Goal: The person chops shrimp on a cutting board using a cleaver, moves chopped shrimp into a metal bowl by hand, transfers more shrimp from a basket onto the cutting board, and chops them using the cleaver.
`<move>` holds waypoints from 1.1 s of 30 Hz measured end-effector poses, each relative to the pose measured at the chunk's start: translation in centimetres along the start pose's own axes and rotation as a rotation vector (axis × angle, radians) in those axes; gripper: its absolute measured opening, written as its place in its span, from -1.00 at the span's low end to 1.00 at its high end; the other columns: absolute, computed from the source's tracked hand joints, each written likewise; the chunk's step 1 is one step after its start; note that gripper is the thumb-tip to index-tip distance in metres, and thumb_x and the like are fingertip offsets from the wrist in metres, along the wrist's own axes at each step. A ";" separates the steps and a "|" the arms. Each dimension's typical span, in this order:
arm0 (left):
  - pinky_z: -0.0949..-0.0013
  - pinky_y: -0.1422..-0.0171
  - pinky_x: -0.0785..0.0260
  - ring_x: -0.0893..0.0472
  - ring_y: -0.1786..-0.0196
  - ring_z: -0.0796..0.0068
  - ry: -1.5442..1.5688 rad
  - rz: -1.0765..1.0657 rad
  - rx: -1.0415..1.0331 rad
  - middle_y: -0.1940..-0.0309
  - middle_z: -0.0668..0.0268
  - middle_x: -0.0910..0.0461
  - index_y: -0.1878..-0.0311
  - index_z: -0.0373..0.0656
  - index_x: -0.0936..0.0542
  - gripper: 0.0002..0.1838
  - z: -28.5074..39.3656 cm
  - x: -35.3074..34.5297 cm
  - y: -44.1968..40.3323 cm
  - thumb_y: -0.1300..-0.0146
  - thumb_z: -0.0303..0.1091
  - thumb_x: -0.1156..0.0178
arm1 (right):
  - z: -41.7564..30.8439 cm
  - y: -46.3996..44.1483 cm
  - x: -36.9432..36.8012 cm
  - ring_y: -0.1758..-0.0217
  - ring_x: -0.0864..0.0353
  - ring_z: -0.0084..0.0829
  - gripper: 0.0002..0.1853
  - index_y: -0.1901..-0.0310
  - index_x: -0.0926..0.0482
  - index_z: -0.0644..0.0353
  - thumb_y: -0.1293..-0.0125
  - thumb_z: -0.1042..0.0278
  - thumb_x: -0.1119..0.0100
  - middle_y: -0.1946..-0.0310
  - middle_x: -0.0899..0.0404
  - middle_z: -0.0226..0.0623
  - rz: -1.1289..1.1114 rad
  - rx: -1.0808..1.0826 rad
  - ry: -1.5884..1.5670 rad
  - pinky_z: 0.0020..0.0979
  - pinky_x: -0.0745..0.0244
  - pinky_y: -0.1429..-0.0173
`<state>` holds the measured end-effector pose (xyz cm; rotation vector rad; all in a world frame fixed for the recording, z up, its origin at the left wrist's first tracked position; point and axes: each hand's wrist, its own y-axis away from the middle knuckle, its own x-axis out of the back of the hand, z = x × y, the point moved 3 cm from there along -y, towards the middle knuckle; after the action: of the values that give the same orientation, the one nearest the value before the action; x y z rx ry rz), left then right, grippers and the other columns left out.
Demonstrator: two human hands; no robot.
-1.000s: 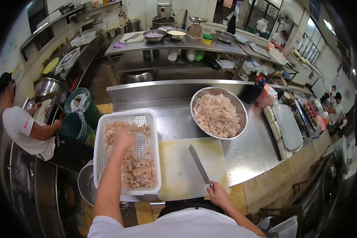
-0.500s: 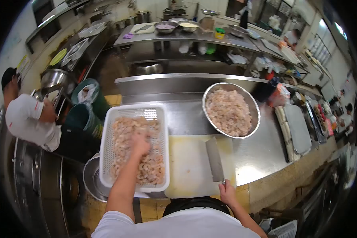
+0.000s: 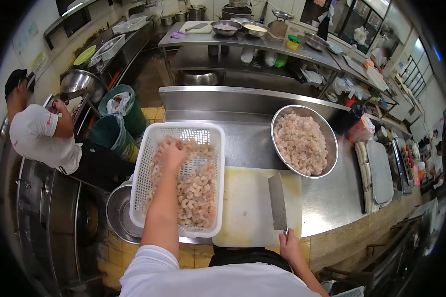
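Observation:
My left hand [image 3: 172,154] is down in the white perforated basket [image 3: 220,163], fingers curled onto peeled shrimp near its far left side. More shrimp [image 3: 197,198] lie heaped toward the near right of the basket. In my right hand [image 3: 289,243] is the handle of a cleaver [image 3: 277,200], its wide blade lying over the right part of the white cutting board [image 3: 245,198]. Beyond the board, a round steel bowl [image 3: 333,157] is piled with pale, chopped-looking shrimp meat [image 3: 301,141].
A steel bowl [image 3: 115,213] sits below the basket's left edge. Green bins [image 3: 111,136] and a person in a white shirt [image 3: 44,133] are to the left. Trays [image 3: 380,171] lie on the right. A raised metal edge [image 3: 208,101] runs along the table's back.
My left hand has moved toward the far left of the basket, and the shrimp there are pushed about. The cleaver stays over the board. The whole view has shifted slightly.

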<state>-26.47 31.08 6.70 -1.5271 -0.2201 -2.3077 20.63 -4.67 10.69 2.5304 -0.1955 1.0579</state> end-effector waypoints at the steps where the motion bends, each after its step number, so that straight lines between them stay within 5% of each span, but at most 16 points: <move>1: -0.11 -0.55 -0.33 -0.42 -0.49 -0.16 0.018 0.004 -0.061 -0.39 -0.08 -0.48 -0.13 0.11 -0.79 -0.58 0.8 -0.9 1.0 -0.30 0.06 -0.33 | 0.4 -0.1 -0.1 0.11 -0.76 0.25 -0.61 -0.25 -0.54 0.36 -0.55 0.28 -0.21 0.19 -0.75 0.19 0.000 -0.004 -0.013 0.07 -0.63 0.00; 5: -0.03 -0.35 -0.53 -0.67 -0.21 -0.17 0.348 -0.327 -0.231 -0.13 -0.17 -0.66 -0.03 0.01 -0.82 -0.60 1.9 -8.0 7.3 -0.29 0.04 -0.30 | 0.6 -0.3 0.0 0.10 -0.75 0.25 -0.64 -0.23 -0.54 0.34 -0.56 0.28 -0.21 0.20 -0.74 0.19 -0.028 -0.028 0.040 0.09 -0.62 0.00; 8: -0.03 -0.29 -0.58 -0.70 -0.13 -0.20 0.348 -0.536 -0.259 -0.01 -0.22 -0.68 -0.08 -0.03 -0.80 -0.58 4.2 -3.7 7.9 -0.26 -0.01 -0.34 | 0.3 -0.1 0.1 0.09 -0.75 0.24 -0.64 -0.23 -0.53 0.33 -0.56 0.27 -0.20 0.20 -0.74 0.18 -0.007 0.006 0.017 0.09 -0.61 0.01; 9: 0.00 -0.43 -0.49 -0.63 -0.28 -0.20 0.323 -0.503 -0.168 -0.12 -0.20 -0.68 -0.10 0.00 -0.81 -0.56 5.6 0.2 6.7 -0.26 0.02 -0.38 | 0.4 0.0 0.1 0.17 -0.73 0.20 -0.65 -0.21 -0.53 0.34 -0.56 0.29 -0.20 0.25 -0.72 0.15 0.008 0.041 0.024 0.06 -0.59 0.07; 11: 0.01 -0.58 -0.34 -0.50 -0.44 -0.21 0.081 -0.066 -0.144 -0.22 -0.16 -0.66 -0.10 0.02 -0.82 -0.55 5.2 2.5 3.2 -0.28 0.08 -0.38 | 0.5 0.0 -0.2 0.33 -0.71 0.11 -0.67 -0.19 -0.52 0.36 -0.57 0.32 -0.20 0.36 -0.70 0.10 0.042 0.112 0.038 -0.02 -0.56 0.21; 13: -0.02 -0.62 -0.26 -0.43 -0.49 -0.22 0.138 0.061 0.050 -0.28 -0.13 -0.64 -0.03 0.02 -0.82 -0.58 1.7 -1.0 -0.6 -0.25 0.06 -0.39 | 0.7 0.0 -0.3 0.32 -0.71 0.11 -0.67 -0.20 -0.52 0.36 -0.57 0.32 -0.20 0.36 -0.70 0.09 0.034 0.102 0.033 -0.02 -0.56 0.20; 16: -0.02 -0.53 -0.35 -0.52 -0.36 -0.18 0.067 0.054 -0.119 -0.18 -0.10 -0.65 -0.03 0.00 -0.80 -0.63 2.5 -4.1 -0.6 -0.27 -0.01 -0.37 | 0.1 0.0 0.1 0.20 -0.74 0.19 -0.66 -0.22 -0.53 0.33 -0.56 0.29 -0.21 0.26 -0.73 0.13 0.000 0.032 0.013 0.06 -0.59 0.08; 20: -0.06 -0.39 -0.46 -0.61 -0.21 -0.10 0.239 -0.124 -0.393 -0.03 0.01 -0.66 0.04 -0.01 -0.81 -0.71 5.1 -8.4 6.7 -0.34 -0.05 -0.34 | 0.4 -0.1 0.0 0.15 -0.75 0.24 -0.64 -0.24 -0.53 0.30 -0.56 0.27 -0.21 0.22 -0.75 0.16 -0.021 0.001 -0.007 0.09 -0.62 0.04; 22: -0.07 -0.41 -0.45 -0.61 -0.23 -0.10 0.248 -0.202 -0.313 -0.06 0.05 -0.68 0.13 -0.05 -0.81 -0.71 4.4 -8.3 9.6 -0.32 -0.05 -0.36 | 0.4 -0.3 0.1 0.15 -0.75 0.25 -0.63 -0.25 -0.53 0.31 -0.56 0.27 -0.21 0.22 -0.75 0.16 -0.009 0.031 0.006 0.08 -0.62 0.05; 25: -0.05 -0.44 -0.46 -0.61 -0.30 -0.10 0.179 -0.873 -0.307 -0.16 0.02 -0.67 0.03 -0.09 -0.80 -0.61 2.0 -4.7 10.4 -0.29 0.02 -0.40 | 0.9 -0.4 -0.1 0.16 -0.75 0.24 -0.60 -0.27 -0.52 0.32 -0.56 0.27 -0.22 0.22 -0.75 0.17 0.014 0.058 -0.001 0.08 -0.61 0.06; 31: -0.11 -0.44 -0.48 -0.59 -0.39 -0.13 -0.116 -0.326 -0.008 -0.43 -0.10 -0.51 -0.23 -0.10 -0.73 -0.38 -1.6 5.4 5.3 -0.25 0.13 -0.37 | 1.3 -0.3 -0.2 0.13 -0.75 0.24 -0.60 -0.27 -0.52 0.33 -0.56 0.26 -0.22 0.20 -0.74 0.18 -0.004 0.050 0.004 0.08 -0.61 0.07; 33: -0.11 -0.47 -0.46 -0.57 -0.43 -0.13 -0.050 -0.485 0.066 -0.49 -0.10 -0.46 -0.29 -0.09 -0.71 -0.33 -1.4 4.6 7.2 -0.23 0.15 -0.38 | 1.2 -0.5 -0.1 0.12 -0.75 0.24 -0.60 -0.27 -0.52 0.34 -0.56 0.25 -0.22 0.20 -0.74 0.18 -0.007 0.049 0.014 0.09 -0.61 0.07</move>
<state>-26.50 23.04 9.84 -1.6389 -0.7451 -2.5849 21.48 -4.64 9.71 2.5643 -0.1588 1.0907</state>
